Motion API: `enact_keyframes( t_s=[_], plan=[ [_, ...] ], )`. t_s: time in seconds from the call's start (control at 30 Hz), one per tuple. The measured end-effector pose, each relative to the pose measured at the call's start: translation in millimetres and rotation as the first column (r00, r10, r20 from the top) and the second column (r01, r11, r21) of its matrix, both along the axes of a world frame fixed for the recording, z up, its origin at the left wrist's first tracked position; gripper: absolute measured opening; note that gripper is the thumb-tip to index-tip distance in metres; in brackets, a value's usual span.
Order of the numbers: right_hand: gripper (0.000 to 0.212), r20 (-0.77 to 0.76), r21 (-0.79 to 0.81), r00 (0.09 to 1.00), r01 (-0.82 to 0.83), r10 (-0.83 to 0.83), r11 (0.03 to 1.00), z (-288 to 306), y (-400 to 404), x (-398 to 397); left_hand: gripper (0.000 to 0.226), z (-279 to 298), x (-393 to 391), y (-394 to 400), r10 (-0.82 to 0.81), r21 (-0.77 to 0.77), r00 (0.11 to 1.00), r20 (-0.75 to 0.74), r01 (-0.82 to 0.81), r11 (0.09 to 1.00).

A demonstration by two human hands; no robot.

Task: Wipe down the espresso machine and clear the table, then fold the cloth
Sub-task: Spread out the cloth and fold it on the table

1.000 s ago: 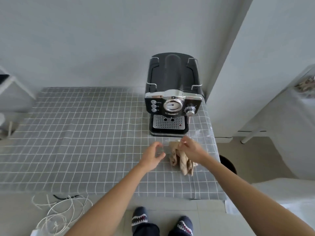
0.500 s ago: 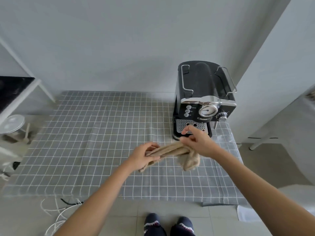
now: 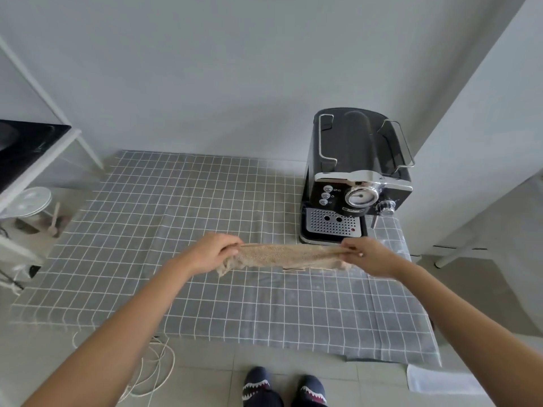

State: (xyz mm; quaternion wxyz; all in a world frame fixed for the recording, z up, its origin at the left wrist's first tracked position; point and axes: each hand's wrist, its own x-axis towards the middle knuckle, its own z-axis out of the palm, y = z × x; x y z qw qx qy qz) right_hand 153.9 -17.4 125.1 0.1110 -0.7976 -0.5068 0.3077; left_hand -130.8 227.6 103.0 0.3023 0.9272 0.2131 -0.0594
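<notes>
A beige cloth (image 3: 289, 256) is stretched out sideways just above the table, in front of the espresso machine. My left hand (image 3: 212, 252) pinches its left end and my right hand (image 3: 370, 255) pinches its right end. The black and chrome espresso machine (image 3: 357, 177) stands at the table's back right corner, its drip tray facing me. The table (image 3: 164, 230) wears a grey checked tablecloth.
A white wall corner rises right of the machine. At the left stand a white shelf with a black top (image 3: 28, 151) and a small white fan (image 3: 30, 201). A white cord (image 3: 155, 365) lies coiled on the tiled floor by my feet.
My right hand lifted the bunched cloth off the table, my left hand took its other end, and both hands pulled apart until the cloth stretched out. The view shifted left.
</notes>
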Motion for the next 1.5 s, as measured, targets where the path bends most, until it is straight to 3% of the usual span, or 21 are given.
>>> enact_keyframes(
  t_s=[0.13, 0.27, 0.33, 0.43, 0.53, 0.6, 0.7, 0.77, 0.97, 1.07, 1.17, 1.23, 1.3, 1.4, 1.5],
  plan=[
    [0.026, -0.145, 0.057, 0.972, 0.196, -0.186, 0.979, 6, -8, 16, 0.007, -1, 3, 7, 0.078, 0.024, 0.993, 0.093, -0.081, 0.996],
    [0.021, -0.045, 0.1, 0.96, 0.28, -0.277, 0.955, -1, -10, 23, 0.013, 2, 14, 9, 0.135, -0.011, 0.978, 0.158, -0.135, 0.991],
    [0.013, -0.092, 0.156, 0.937, 0.349, -0.338, 0.924, 0, -13, 24, 0.011, 5, 19, 10, 0.128, 0.051, 0.963, 0.239, -0.144, 0.988],
    [0.022, -0.267, 0.232, 0.871, 0.473, -0.412, 0.85, 1, -27, 24, 0.021, 7, 20, 1, 0.085, 0.187, 0.911, 0.403, -0.173, 0.967],
    [0.023, -0.257, 0.243, 0.86, 0.498, -0.44, 0.832, -15, -52, 17, 0.022, -21, 6, -26, 0.067, 0.235, 0.893, 0.444, -0.189, 0.953],
    [0.027, -0.268, 0.194, 0.842, 0.524, -0.469, 0.829, -39, -70, 7, 0.022, -53, -6, -48, 0.098, 0.221, 0.926, 0.364, -0.188, 0.957],
    [0.03, -0.264, 0.02, 0.792, 0.575, -0.55, 0.818, -83, -97, -13, 0.024, -90, -22, -77, 0.074, 0.134, 0.997, -0.031, -0.069, 0.989],
    [0.032, -0.294, -0.086, 0.687, 0.673, -0.664, 0.734, -103, -110, -27, 0.03, -99, -25, -87, 0.019, 0.11, 0.979, -0.205, 0.004, 0.994],
    [0.039, -0.353, -0.08, 0.343, 0.916, -0.871, 0.393, -116, -113, -55, 0.029, -76, 64, -88, 0.078, 0.126, 0.996, 0.04, -0.082, 0.989],
    [0.037, -0.42, -0.248, 0.173, 0.923, -0.891, 0.296, -123, -107, -59, 0.019, -74, 132, -118, 0.009, -0.04, 1.0, -0.002, -0.009, 0.999],
    [0.03, -0.515, -0.298, 0.037, 0.929, -0.856, 0.219, -126, -103, -57, 0.03, -78, 179, -159, 0.114, -0.298, 0.988, -0.105, -0.14, 0.944],
    [0.027, -0.598, -0.281, 0.01, 0.934, -0.802, 0.221, -124, -99, -58, 0.042, -80, 196, -178, 0.269, -0.444, 0.944, -0.191, -0.328, 0.834],
    [0.03, -0.672, -0.233, 0.038, 0.937, -0.739, 0.26, -117, -93, -62, 0.049, -78, 207, -190, 0.336, -0.493, 0.903, -0.269, -0.429, 0.757],
    [0.037, -0.716, -0.14, 0.152, 0.925, -0.681, 0.354, -109, -86, -72, 0.054, -70, 216, -194, 0.34, -0.439, 0.872, -0.352, -0.475, 0.763],
    [0.038, -0.748, -0.096, 0.186, 0.919, -0.636, 0.382, -109, -79, -84, 0.046, -67, 216, -187, 0.396, -0.408, 0.835, -0.382, -0.537, 0.739]
  ],
)
